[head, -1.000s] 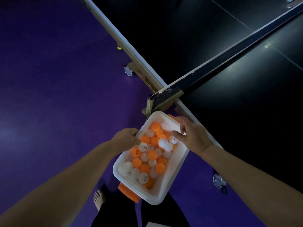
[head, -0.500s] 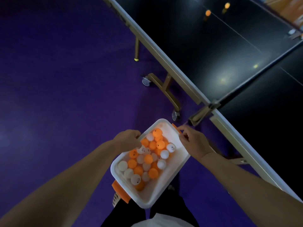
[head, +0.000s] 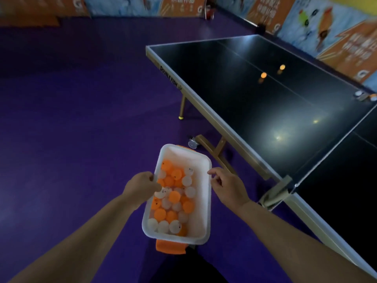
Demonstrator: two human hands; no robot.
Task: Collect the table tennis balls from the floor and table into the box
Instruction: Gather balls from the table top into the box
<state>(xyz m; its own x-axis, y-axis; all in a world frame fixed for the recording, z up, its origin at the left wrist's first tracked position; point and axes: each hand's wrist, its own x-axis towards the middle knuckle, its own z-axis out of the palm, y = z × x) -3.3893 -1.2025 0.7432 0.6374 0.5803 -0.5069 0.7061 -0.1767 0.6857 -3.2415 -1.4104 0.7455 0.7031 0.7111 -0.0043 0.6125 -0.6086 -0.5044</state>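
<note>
A white box (head: 206, 211) with orange handles holds several orange and white table tennis balls (head: 173, 196). My left hand (head: 140, 186) grips its left rim. My right hand (head: 226, 185) pinches the right rim near the far corner. I hold the box above the purple floor, beside the black table tennis table (head: 255, 111). Two orange balls lie on the far half of the table, one (head: 263, 75) nearer and one (head: 282, 67) a little farther right.
The net (head: 334, 144) runs from its clamp (head: 279, 190) near my right forearm toward the far post, where small round objects (head: 359, 94) sit. Table legs and a wheel (head: 192, 144) stand just beyond the box. Printed barriers (head: 306, 19) line the back.
My view has lifted and turned left, so the far half of the table and the barriers now show. The box stays in both hands and now points straight away from me.
</note>
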